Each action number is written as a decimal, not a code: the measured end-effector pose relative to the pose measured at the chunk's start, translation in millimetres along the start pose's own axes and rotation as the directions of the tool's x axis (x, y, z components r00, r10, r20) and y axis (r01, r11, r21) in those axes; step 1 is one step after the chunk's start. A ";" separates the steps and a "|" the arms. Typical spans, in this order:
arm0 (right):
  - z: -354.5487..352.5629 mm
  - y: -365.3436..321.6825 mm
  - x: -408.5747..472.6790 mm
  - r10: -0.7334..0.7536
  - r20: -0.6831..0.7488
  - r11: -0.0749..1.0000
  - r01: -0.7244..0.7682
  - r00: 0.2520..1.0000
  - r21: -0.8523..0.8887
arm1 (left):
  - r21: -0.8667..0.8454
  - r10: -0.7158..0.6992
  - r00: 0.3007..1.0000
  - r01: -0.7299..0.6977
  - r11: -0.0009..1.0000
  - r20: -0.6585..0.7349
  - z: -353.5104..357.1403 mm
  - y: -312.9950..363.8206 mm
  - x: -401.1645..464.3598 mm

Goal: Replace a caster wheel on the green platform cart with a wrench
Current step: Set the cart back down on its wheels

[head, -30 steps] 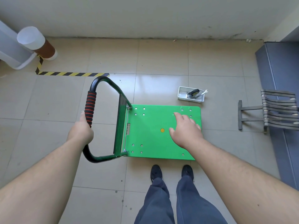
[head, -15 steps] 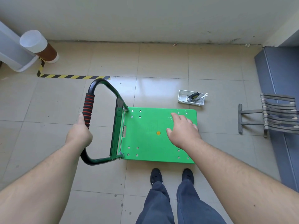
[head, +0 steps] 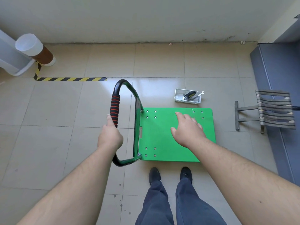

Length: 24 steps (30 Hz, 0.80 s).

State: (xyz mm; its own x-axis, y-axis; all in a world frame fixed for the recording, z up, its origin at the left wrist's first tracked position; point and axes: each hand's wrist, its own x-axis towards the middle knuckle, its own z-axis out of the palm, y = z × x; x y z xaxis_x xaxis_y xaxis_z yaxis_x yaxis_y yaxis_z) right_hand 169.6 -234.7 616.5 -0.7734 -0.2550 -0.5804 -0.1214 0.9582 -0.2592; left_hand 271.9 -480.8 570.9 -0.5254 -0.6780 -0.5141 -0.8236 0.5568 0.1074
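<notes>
The green platform cart (head: 164,135) stands on the tiled floor in front of my feet, deck up, its wheels hidden underneath. Its black handle (head: 121,88) rises at the left with a red-and-black foam grip. My left hand (head: 109,137) grips that foam grip near its lower end. My right hand (head: 188,129) rests on the deck with fingers spread and straight. Behind the cart sits a small white basket (head: 178,97) holding a spare caster wheel (head: 189,95) and a silver wrench (head: 199,94) that sticks out over the rim.
A folded metal stool (head: 269,112) lies on the floor at the right beside a dark grey cabinet (head: 279,65). Black-and-yellow tape (head: 69,79) marks the floor at the left, near a brown-and-white cylinder (head: 39,51). The wall runs along the back.
The cart now sits further right in view with both hands still on it. My right hand has slid a little toward the deck's middle. The left hand's grip is unchanged.
</notes>
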 end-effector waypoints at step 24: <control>-33.4 57.9 -6.3 0.048 -0.041 0.999 -0.047 0.998 0.015 | -0.063 -0.046 0.998 0.048 0.997 0.044 10.0 38.8 -23.1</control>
State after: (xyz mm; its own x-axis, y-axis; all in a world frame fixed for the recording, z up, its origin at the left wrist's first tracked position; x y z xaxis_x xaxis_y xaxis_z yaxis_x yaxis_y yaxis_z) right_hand 146.7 -173.3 631.0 -0.8033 -0.2031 -0.5598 -0.0750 0.9671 -0.2431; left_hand 254.2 -438.8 578.4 -0.4772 -0.6807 -0.5557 -0.8599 0.4920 0.1358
